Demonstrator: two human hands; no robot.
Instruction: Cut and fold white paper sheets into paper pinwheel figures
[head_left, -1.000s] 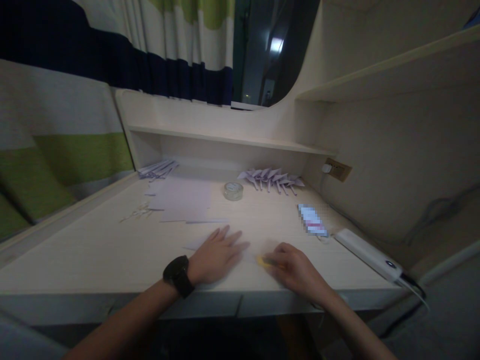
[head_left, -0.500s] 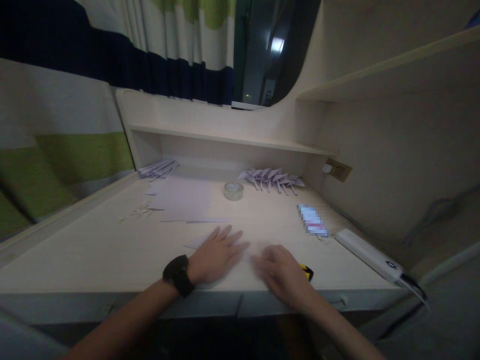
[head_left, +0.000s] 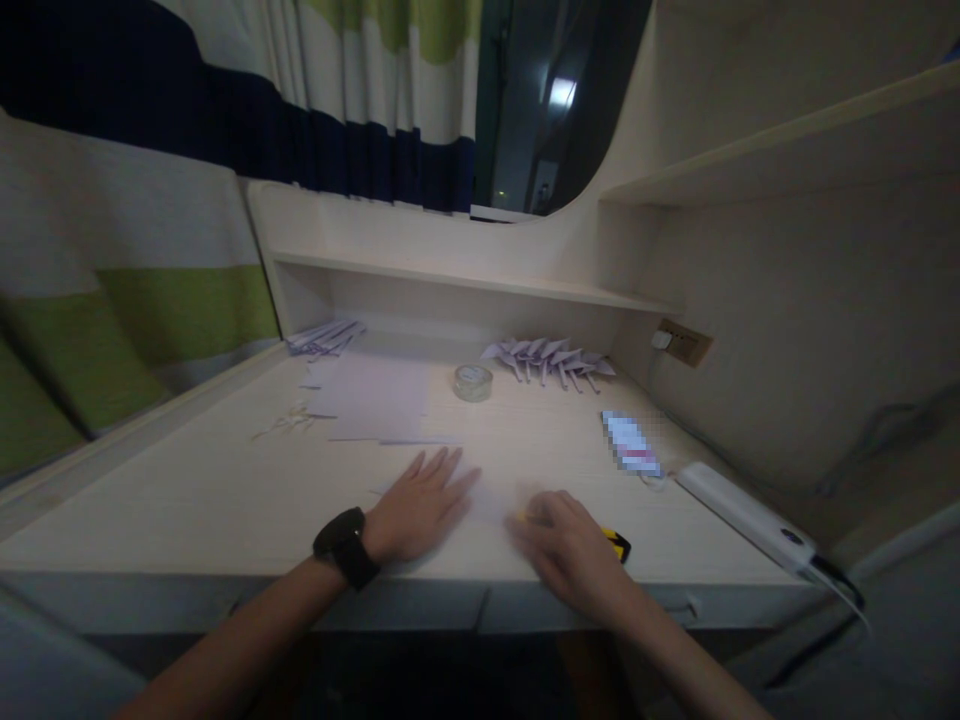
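Pale sheet of paper (head_left: 491, 497) flat on the light wooden tabletop (head_left: 187, 500), pinned by the left hand (head_left: 416, 505), fingers spread; right hand (head_left: 566, 550), grip blurred and unreadable, covers a yellow-and-black utility knife (head_left: 616, 543) beside the sheet

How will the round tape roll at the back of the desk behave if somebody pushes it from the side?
The tape roll lies flat on the desk, so it would probably slide, not roll. It looks small and hollow, so likely light. Tipped on edge, it might roll toward the folded paper pieces.
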